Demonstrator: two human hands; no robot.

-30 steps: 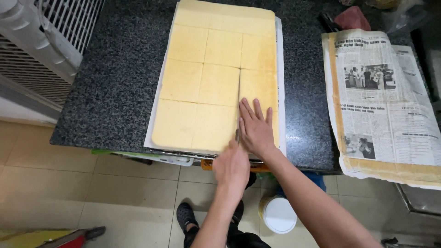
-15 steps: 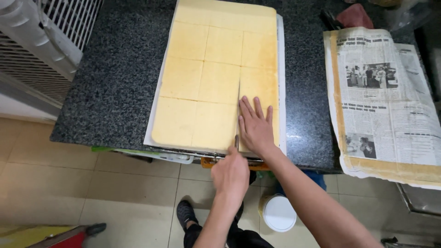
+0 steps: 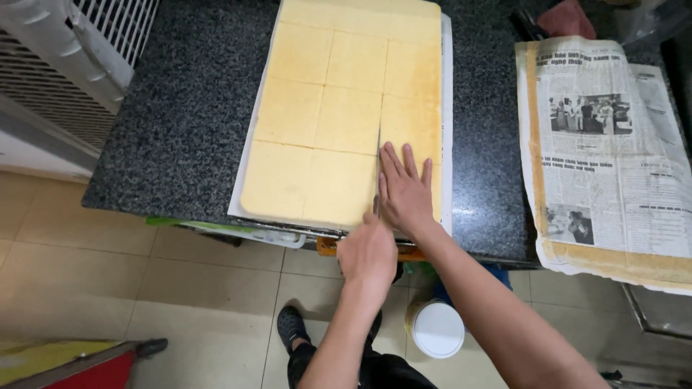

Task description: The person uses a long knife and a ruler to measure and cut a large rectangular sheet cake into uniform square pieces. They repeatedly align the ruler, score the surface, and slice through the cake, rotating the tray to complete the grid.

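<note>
Right hand (image 3: 405,191) flat (fingers spread), left hand (image 3: 367,253) fisted.

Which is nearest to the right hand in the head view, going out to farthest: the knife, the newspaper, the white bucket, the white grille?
1. Knife, along the left edge of the right hand.
2. White bucket, on the floor below the counter.
3. Newspaper, on the counter to the right.
4. White grille, far upper left.

Bakery kitchen (sheet cake (image 3: 339,115), granite counter (image 3: 180,122)).

White lidded tub (image 3: 437,329) on floor
</note>
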